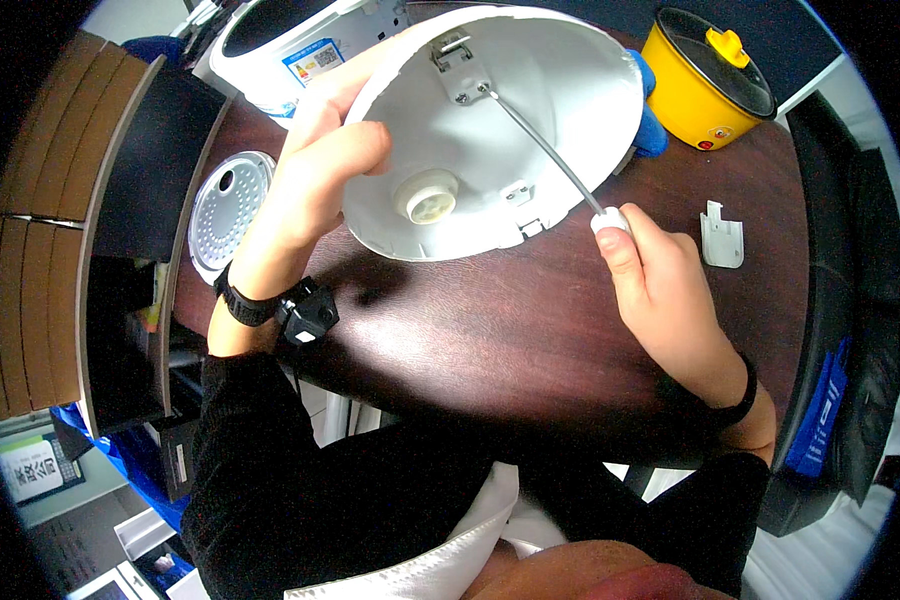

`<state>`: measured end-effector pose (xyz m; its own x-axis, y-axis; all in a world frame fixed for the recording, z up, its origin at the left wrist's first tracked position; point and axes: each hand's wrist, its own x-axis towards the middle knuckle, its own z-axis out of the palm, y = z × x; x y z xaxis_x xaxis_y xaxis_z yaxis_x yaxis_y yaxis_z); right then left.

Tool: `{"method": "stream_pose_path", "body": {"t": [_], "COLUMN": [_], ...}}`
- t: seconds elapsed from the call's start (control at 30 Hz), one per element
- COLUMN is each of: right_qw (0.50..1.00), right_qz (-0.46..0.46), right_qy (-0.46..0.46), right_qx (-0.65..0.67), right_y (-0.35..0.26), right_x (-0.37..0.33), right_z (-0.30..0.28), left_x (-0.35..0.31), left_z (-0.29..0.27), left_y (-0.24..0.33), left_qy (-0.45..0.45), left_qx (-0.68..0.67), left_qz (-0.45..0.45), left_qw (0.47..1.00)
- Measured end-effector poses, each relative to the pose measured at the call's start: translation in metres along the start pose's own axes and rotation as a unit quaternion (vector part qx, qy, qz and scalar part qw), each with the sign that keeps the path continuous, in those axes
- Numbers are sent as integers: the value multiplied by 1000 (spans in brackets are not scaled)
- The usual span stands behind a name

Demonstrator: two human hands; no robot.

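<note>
A white, bowl-shaped plastic lid shell (560,130) is held tilted above the brown table, its hollow inside facing me. My left hand (325,160) grips its left rim, thumb at the edge and the other fingers partly hidden. In my right hand (655,275) is a screwdriver (548,150) with a pale handle and a long metal shaft. Its tip meets a screw spot beside the metal hinge bracket (455,65) at the shell's upper part. A round cream-coloured fitting (430,197) sits lower inside the shell.
Behind the shell stands a white rice cooker body (315,50). A perforated round plate (232,205) lies at left, a small white plastic piece (722,238) at right. A yellow pot (685,95) with a dark lid stands back right, next to a blue object (650,130).
</note>
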<state>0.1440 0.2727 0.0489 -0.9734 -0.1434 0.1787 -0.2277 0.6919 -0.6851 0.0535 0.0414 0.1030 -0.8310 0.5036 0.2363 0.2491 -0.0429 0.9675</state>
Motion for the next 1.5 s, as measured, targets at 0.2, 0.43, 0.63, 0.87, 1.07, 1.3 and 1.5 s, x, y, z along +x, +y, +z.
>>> {"method": "stream_pose_path", "body": {"t": [0.2,0.43,0.63,0.87,1.07,1.3,1.5], "right_qw": [982,913,996,967,938,940,986], "right_qz": [69,177,28,-42,-72,-71,-45], "right_qy": [-50,-128,-27,137,157,118,65], "right_qx": [171,346,84,-213,-300,-312,-144], "right_y": [-1,-12,-5,-16,-26,-23,-13], "right_x": [-2,-8,5,-3,-9,-10,-8], "right_z": [17,16,-12,-26,-36,-27,-14], "left_x": [-9,-9,-5,-8,-12,-12,-12], "left_z": [0,1,5,0,-1,-1,-2], "left_y": [-11,-15,4,5,10,8,10], "left_qy": [102,89,62,-1,-55,-63,-54], "left_qx": [48,122,49,57,84,67,100], "left_qz": [-20,17,-28,-3,32,52,63], "left_qw": [993,988,996,998,994,994,991]}}
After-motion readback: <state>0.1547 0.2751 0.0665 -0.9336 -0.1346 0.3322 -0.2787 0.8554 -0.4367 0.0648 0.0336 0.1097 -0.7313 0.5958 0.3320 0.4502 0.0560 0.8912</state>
